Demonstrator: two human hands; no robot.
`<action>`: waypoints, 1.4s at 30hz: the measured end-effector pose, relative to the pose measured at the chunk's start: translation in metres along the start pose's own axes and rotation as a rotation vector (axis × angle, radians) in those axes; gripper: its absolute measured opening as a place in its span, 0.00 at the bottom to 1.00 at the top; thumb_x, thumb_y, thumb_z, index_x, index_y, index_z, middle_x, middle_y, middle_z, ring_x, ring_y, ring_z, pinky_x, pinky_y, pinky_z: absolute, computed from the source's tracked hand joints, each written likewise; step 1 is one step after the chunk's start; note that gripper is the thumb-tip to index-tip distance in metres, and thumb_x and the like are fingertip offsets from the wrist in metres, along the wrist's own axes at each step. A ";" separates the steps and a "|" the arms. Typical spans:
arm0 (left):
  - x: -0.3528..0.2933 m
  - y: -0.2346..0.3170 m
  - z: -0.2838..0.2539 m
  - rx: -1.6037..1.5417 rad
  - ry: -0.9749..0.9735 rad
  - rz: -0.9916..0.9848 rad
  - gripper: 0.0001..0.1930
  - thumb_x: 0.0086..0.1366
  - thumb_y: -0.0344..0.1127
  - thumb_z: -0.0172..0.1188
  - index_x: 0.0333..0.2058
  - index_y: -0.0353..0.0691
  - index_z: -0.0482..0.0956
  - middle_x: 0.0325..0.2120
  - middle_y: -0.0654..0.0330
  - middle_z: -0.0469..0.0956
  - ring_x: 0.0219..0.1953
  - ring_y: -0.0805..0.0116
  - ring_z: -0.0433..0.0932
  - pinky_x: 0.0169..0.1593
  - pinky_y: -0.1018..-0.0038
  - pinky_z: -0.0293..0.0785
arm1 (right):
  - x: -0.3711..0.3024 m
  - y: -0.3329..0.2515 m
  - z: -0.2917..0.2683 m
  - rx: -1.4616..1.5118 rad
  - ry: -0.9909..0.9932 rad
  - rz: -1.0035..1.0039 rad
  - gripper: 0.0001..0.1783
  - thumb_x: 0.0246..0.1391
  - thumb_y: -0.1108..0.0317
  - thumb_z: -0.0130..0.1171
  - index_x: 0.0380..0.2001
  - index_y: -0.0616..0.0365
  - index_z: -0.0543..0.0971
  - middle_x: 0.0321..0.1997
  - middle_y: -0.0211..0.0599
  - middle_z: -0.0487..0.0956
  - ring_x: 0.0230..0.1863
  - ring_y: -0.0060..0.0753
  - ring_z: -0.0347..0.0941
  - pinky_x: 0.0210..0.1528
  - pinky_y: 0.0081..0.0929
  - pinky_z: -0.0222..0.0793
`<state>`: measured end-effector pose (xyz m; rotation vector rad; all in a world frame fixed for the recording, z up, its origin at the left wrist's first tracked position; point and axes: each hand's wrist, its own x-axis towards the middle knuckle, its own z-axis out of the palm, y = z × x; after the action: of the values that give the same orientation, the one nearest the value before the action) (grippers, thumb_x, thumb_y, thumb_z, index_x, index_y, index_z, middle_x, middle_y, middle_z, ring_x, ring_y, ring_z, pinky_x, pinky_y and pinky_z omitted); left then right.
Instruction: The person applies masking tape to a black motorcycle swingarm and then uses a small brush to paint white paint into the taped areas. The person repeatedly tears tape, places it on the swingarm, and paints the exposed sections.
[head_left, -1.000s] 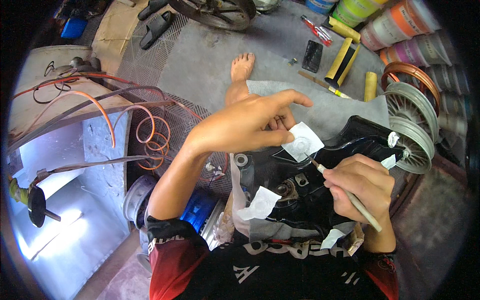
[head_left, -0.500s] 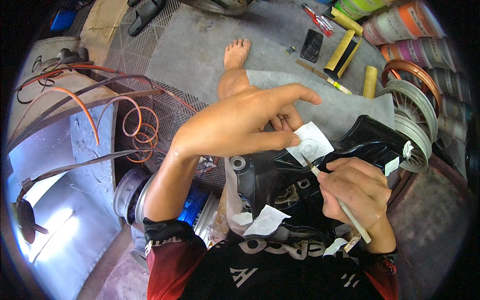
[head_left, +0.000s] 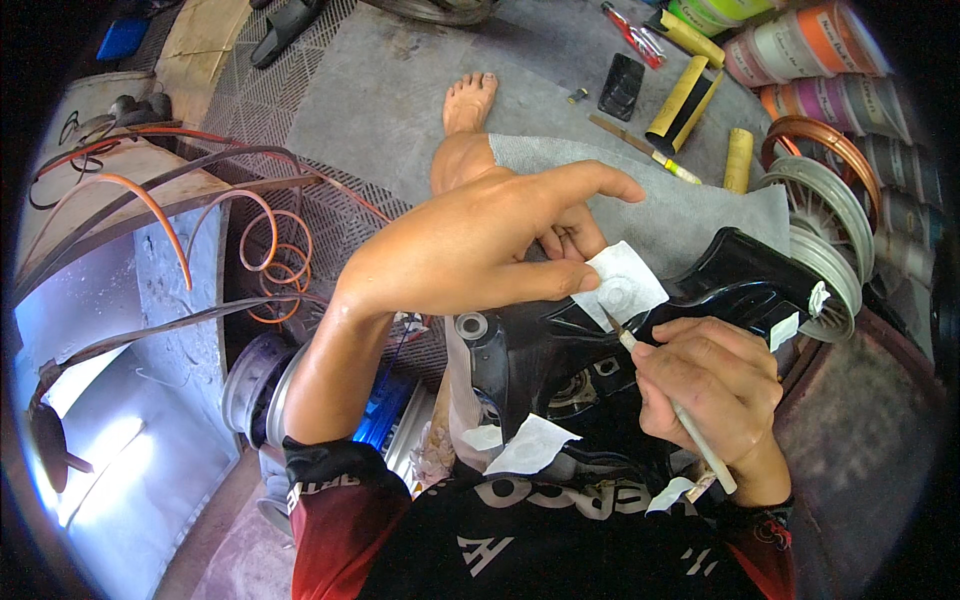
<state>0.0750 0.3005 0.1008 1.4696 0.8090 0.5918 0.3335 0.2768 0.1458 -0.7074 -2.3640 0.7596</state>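
Note:
A glossy black moulded part (head_left: 720, 262) rests across my lap on a grey cloth. A square piece of white masking tape (head_left: 622, 280) with a faint ring-shaped impression covers a spot on it. My left hand (head_left: 480, 235) pins the tape's left corner with the thumb; its index finger stretches out above, and the other fingers curl under. In my closed right hand (head_left: 712, 390) is a slim pale-handled craft knife (head_left: 690, 425), gripped like a pen. Its pointed blade meets the tape's lower edge. More white tape pieces (head_left: 532, 446) stick to the part nearer my body.
At the right stand wheel rims (head_left: 825, 200) and stacked paint tubs (head_left: 800, 45). On the floor ahead lie yellow sanding blocks (head_left: 682, 105), a dark phone-shaped slab (head_left: 622, 86) and a yellow-handled knife (head_left: 675, 168). Coiled orange hose (head_left: 262, 235) hangs at the left.
The view has shifted very slightly. Both hands, the knife and the tape keep almost the same places.

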 end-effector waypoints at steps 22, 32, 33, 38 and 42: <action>-0.001 -0.002 0.002 0.014 0.010 0.012 0.34 0.66 0.25 0.65 0.69 0.35 0.62 0.40 0.56 0.86 0.41 0.71 0.83 0.46 0.73 0.80 | 0.000 -0.007 -0.003 -0.053 -0.083 -0.016 0.16 0.38 0.77 0.72 0.36 0.65 0.84 0.26 0.32 0.78 0.28 0.30 0.77 0.40 0.32 0.85; -0.002 -0.004 0.003 -0.004 0.029 0.028 0.35 0.65 0.24 0.65 0.69 0.35 0.62 0.39 0.56 0.86 0.41 0.70 0.83 0.46 0.73 0.79 | -0.001 -0.006 -0.005 -0.057 -0.072 -0.020 0.17 0.37 0.77 0.71 0.36 0.66 0.84 0.27 0.33 0.79 0.28 0.30 0.78 0.40 0.32 0.85; -0.002 -0.004 0.004 -0.008 0.033 0.031 0.35 0.65 0.24 0.65 0.69 0.35 0.62 0.39 0.56 0.86 0.40 0.70 0.83 0.46 0.73 0.80 | -0.002 -0.006 -0.004 -0.060 -0.061 -0.022 0.17 0.37 0.77 0.71 0.36 0.66 0.84 0.27 0.33 0.79 0.28 0.30 0.78 0.40 0.31 0.85; -0.001 -0.002 0.003 -0.008 0.029 0.014 0.34 0.65 0.24 0.65 0.68 0.35 0.63 0.38 0.57 0.86 0.40 0.71 0.83 0.46 0.73 0.79 | 0.000 -0.005 -0.003 -0.069 -0.066 -0.026 0.15 0.38 0.77 0.71 0.35 0.66 0.85 0.26 0.33 0.79 0.28 0.31 0.78 0.38 0.30 0.86; 0.000 -0.002 0.003 -0.009 0.035 0.029 0.34 0.64 0.24 0.65 0.68 0.35 0.63 0.38 0.57 0.86 0.40 0.71 0.84 0.46 0.73 0.80 | 0.000 -0.006 -0.002 -0.075 -0.059 -0.018 0.15 0.38 0.78 0.71 0.35 0.66 0.85 0.26 0.33 0.79 0.28 0.30 0.78 0.38 0.30 0.85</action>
<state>0.0768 0.2981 0.0983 1.4685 0.8124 0.6443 0.3330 0.2736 0.1511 -0.7026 -2.4603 0.6962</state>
